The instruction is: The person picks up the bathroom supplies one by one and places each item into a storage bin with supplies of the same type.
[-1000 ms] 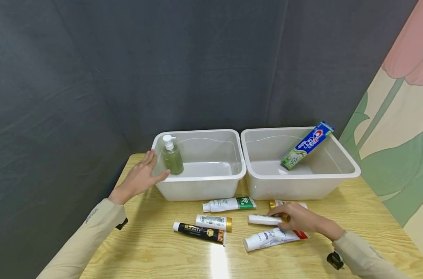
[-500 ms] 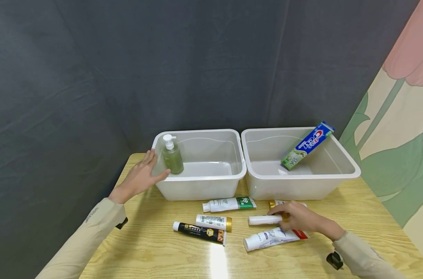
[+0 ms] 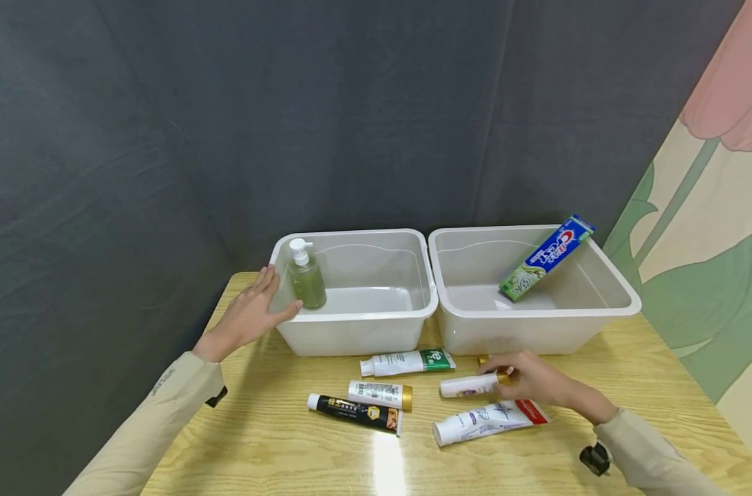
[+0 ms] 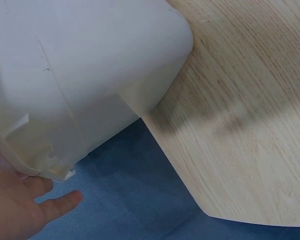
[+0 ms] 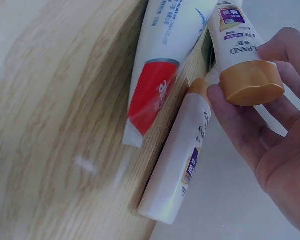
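Observation:
My right hand (image 3: 531,377) pinches a white tube with a gold cap (image 3: 469,386) near its cap end. In the right wrist view, the purple label of this white tube (image 5: 235,30) shows, with finger and thumb at the cap. Behind the hand a second gold-capped tube (image 5: 177,160) lies on the table, mostly hidden in the head view. Just in front lies a white toothpaste tube with a red end (image 3: 490,421). My left hand (image 3: 246,313) rests on the corner of the left white bin (image 3: 351,337), its thumb across the front rim.
A green pump bottle (image 3: 308,279) stands in the left bin. The right bin (image 3: 537,334) holds a leaning Crest toothpaste box (image 3: 546,258). On the wooden table (image 3: 277,461) lie a green-and-white tube (image 3: 407,363), another gold-capped tube (image 3: 379,395) and a black tube (image 3: 354,412).
The white tube in my right hand has turned so its label shows. The right hand has shifted slightly up, uncovering more of the red-ended toothpaste tube. My left hand stays put.

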The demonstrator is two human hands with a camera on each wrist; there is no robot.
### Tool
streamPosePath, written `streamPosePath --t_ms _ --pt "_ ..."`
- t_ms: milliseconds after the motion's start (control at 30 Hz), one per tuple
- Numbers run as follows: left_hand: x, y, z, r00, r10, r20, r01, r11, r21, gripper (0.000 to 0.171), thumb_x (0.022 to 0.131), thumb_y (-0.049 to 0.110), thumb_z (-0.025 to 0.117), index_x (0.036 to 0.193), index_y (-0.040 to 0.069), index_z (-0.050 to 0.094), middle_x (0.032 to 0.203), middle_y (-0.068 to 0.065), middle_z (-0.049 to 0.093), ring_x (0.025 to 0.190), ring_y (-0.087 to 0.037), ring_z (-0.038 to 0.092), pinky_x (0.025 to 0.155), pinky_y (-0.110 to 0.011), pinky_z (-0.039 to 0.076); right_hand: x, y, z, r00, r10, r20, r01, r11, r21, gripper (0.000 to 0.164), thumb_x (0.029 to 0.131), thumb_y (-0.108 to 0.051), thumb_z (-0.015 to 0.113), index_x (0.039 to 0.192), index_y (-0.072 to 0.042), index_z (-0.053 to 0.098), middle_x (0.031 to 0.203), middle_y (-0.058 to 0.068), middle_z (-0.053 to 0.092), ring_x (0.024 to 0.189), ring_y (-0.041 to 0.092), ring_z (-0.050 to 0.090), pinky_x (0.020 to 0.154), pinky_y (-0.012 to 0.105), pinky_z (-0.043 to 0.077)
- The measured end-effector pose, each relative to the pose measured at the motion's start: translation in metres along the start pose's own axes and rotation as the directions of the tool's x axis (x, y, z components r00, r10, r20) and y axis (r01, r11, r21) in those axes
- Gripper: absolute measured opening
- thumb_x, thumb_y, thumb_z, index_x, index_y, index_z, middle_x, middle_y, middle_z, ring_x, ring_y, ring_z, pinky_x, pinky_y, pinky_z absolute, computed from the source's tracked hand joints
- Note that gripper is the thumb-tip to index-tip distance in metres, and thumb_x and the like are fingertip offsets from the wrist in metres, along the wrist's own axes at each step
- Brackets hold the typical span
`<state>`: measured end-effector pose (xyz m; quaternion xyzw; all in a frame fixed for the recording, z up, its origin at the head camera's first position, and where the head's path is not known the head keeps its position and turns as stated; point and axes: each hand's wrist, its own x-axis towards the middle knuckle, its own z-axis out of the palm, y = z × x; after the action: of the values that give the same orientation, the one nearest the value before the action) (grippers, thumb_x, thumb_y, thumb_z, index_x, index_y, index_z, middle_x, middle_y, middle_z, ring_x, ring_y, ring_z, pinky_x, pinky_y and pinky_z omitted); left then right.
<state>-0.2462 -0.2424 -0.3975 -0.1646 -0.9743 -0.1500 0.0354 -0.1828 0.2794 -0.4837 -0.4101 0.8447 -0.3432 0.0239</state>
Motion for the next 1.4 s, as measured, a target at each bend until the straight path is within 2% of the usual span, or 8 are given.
streamPosePath --t_ms 133,300,600,833,1133,1400 --pt "0.001 0.0 -0.001 1.0 -0.004 0.007 0.004 1.0 0.001 0.095 0.095 0.064 0.048 0.15 -0.011 0.026 0.16 -0.027 0.013 0.148 -0.039 0.01 0.111 -0.059 0.026 0.001 0.0 -0.001 1.0 -0.008 -0.016 0.009 0.999 0.042 0.031 0.081 0.004 0.073 0.109 -0.008 0.073 0.098 0.001 0.07 0.079 0.004 0.057 0.061 0.025 0.051" --pt "0.001 -0.001 0.0 1.0 -0.004 0.008 0.004 1.0 -0.005 0.096 0.094 0.065 0.047 0.151 -0.01 0.026 0.16 -0.026 0.012 0.148 -0.038 0.01 0.111 -0.059 0.026 0.001 0.001 -0.001 0.999 -0.025 -0.041 0.029 0.996 0.085 0.03 0.081 0.007 0.071 0.109 -0.004 0.072 0.099 0.004 0.071 0.076 0.002 0.057 0.06 0.026 0.052" --pt "0.001 -0.001 0.001 1.0 -0.003 0.01 0.003 1.0 -0.008 0.097 0.094 0.065 0.047 0.151 -0.01 0.025 0.16 -0.026 0.012 0.148 -0.037 0.009 0.112 -0.058 0.025 0.0 -0.001 -0.003 0.997 0.026 -0.074 -0.015 0.989 0.149 0.024 0.084 0.007 0.071 0.106 -0.001 0.072 0.1 0.013 0.072 0.077 0.006 0.062 0.06 0.028 0.055" --pt "0.001 0.0 0.0 1.0 -0.003 0.009 0.003 1.0 -0.007 0.096 0.095 0.065 0.047 0.151 -0.01 0.026 0.16 -0.026 0.012 0.148 -0.037 0.009 0.112 -0.057 0.025 0.001 0.0 -0.003 0.994 0.039 -0.104 -0.025 0.991 0.133 0.023 0.084 0.006 0.071 0.105 -0.003 0.073 0.1 0.012 0.072 0.074 0.004 0.057 0.059 0.026 0.052" --pt "0.0 -0.002 0.001 1.0 -0.007 0.013 0.007 1.0 -0.014 0.097 0.094 0.066 0.046 0.151 -0.009 0.025 0.161 -0.025 0.011 0.148 -0.037 0.009 0.112 -0.058 0.024 0.005 -0.011 -0.012 0.991 0.065 -0.113 -0.044 0.983 0.181 0.022 0.088 0.005 0.068 0.108 -0.002 0.073 0.098 0.01 0.072 0.078 0.007 0.063 0.061 0.029 0.055" --pt "0.0 -0.002 0.002 1.0 0.0 0.004 0.0 1.0 -0.013 0.096 0.095 0.066 0.046 0.151 -0.01 0.025 0.16 -0.026 0.012 0.148 -0.037 0.01 0.112 -0.058 0.025 0.008 -0.019 -0.02 0.989 0.066 -0.131 -0.035 0.973 0.228 0.021 0.089 0.008 0.065 0.108 0.003 0.071 0.098 0.012 0.071 0.079 0.009 0.066 0.062 0.031 0.057"
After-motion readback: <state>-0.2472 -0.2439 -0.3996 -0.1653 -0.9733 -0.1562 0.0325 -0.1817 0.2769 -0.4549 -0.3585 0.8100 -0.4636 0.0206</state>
